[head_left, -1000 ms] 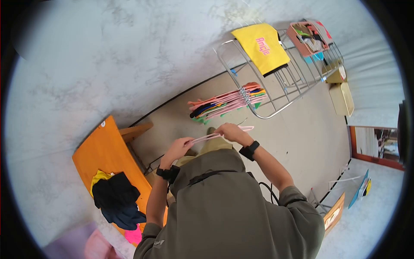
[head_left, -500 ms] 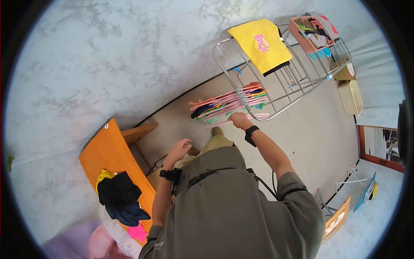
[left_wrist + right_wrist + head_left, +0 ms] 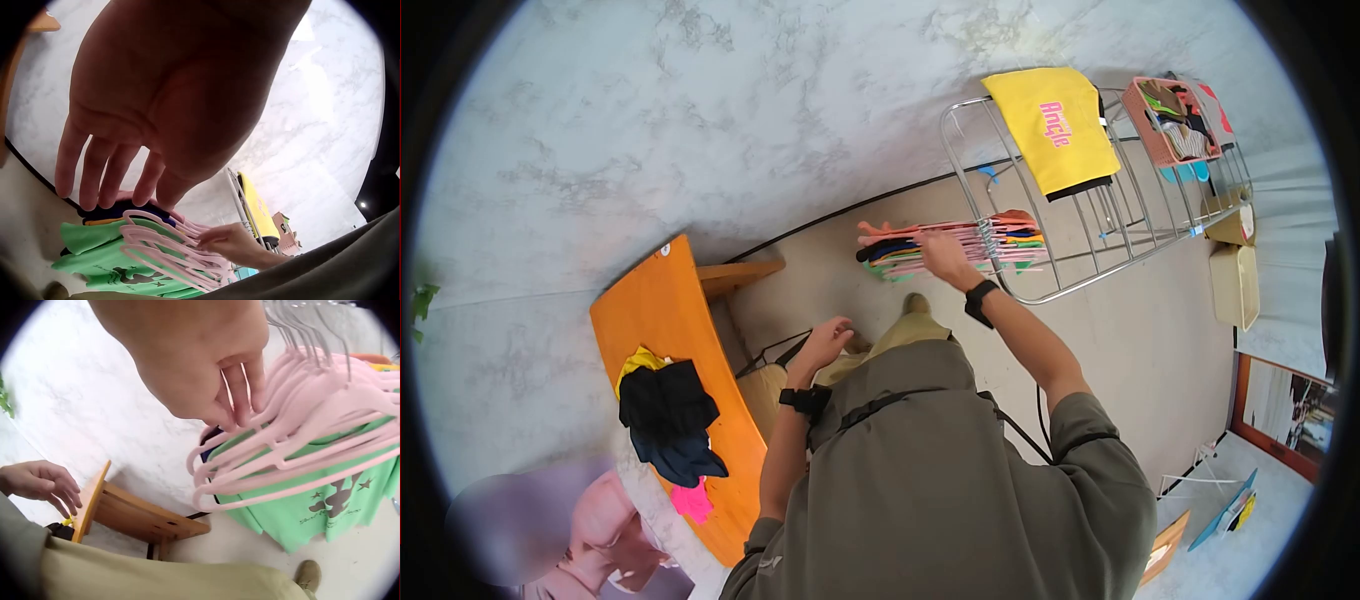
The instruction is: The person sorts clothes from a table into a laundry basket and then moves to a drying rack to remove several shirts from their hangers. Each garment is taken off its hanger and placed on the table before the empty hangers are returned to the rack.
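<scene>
- My right grip [image 3: 200, 359] is clenched on the pink hangers [image 3: 300, 434] – fingers curled down over the shoulder of the nearest one, thumb out of sight.
- My left grip [image 3: 169, 94] is released: fingers loose and slightly spread, holding nothing, hanging in front of my waist and well apart from the hangers.
- The hangers hang bunched together on the near rail of a wire rack [image 3: 1100, 272], hooks over the rail. Green shirts [image 3: 312, 509] hang from some of them, with other coloured ones packed in behind.
- Further along the rack a yellow shirt [image 3: 1055, 125] with pink lettering lies draped over the top.
- Beyond it a pink basket [image 3: 1146, 118] sits on the rack – folded clothes are stacked inside.
- To my left stands an orange desk [image 3: 670, 320] carrying a pile of dark clothes [image 3: 665, 425], with a bit of yellow and bright pink showing at its edges.
- The floor [image 3: 1140, 350] is plain beige, and the wall [image 3: 700, 130] behind the rack and the desk is pale marble.
</scene>
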{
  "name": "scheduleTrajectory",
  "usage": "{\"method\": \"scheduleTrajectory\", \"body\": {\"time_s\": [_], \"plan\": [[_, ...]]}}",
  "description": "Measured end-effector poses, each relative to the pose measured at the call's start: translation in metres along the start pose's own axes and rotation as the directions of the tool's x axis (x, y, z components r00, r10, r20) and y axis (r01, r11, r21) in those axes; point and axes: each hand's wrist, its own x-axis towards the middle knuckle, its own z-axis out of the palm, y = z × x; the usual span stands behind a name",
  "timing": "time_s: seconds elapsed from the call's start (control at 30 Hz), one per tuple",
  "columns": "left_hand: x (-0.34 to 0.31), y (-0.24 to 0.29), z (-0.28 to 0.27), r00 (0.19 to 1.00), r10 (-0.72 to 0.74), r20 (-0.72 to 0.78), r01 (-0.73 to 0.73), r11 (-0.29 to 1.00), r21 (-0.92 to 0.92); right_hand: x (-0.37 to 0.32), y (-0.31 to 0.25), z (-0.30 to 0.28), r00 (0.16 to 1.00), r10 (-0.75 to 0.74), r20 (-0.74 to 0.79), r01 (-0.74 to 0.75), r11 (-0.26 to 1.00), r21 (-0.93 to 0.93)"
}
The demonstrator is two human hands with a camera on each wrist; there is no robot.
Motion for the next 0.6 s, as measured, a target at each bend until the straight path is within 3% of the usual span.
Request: {"method": "scheduleTrajectory", "body": {"time_s": [0.07,0.1,0.17,0.2,0.27,0.37,0.47,0.6], "plan": [[-0.004,-0.002,0.005,0.999,-0.03,-0.029,0.028,0.998,-0.06,0.023,0.016,0.006,0.976,-0.113,-0.186,0.065,0.966,-0.25],[-0.006,-0.003,0.005,0.998,-0.04,-0.039,0.037,0.997,-0.063,0.03,0.022,0.007,0.976,-0.125,-0.181,0.078,0.966,-0.245],[-0.012,-0.006,0.005,0.996,-0.068,-0.065,0.064,0.996,-0.065,0.039,0.033,0.006,0.986,0.139,0.087,-0.1,0.931,-0.351],[-0.016,-0.008,0.005,0.994,-0.079,-0.076,0.073,0.995,-0.071,0.042,0.038,0.006,0.988,0.125,0.095,-0.084,0.934,-0.348],[-0.021,-0.01,0.003,0.988,-0.102,-0.117,0.093,0.992,-0.086,0.047,0.05,0.011,0.94,0.255,0.228,-0.148,0.905,-0.4],[-0.027,-0.018,0.002,0.983,-0.099,-0.152,0.082,0.991,-0.11,0.05,0.06,0.012,0.928,0.241,0.285,-0.133,0.927,-0.351],[-0.028,-0.019,-0.001,0.976,-0.13,-0.177,0.103,0.982,-0.156,0.052,0.057,0.011,0.978,0.105,0.178,-0.016,0.898,-0.439],[-0.021,-0.022,-0.01,0.976,-0.111,-0.189,0.085,0.986,-0.143,0.068,0.036,0.003,0.995,0.068,0.079,-0.025,0.891,-0.454]]}}
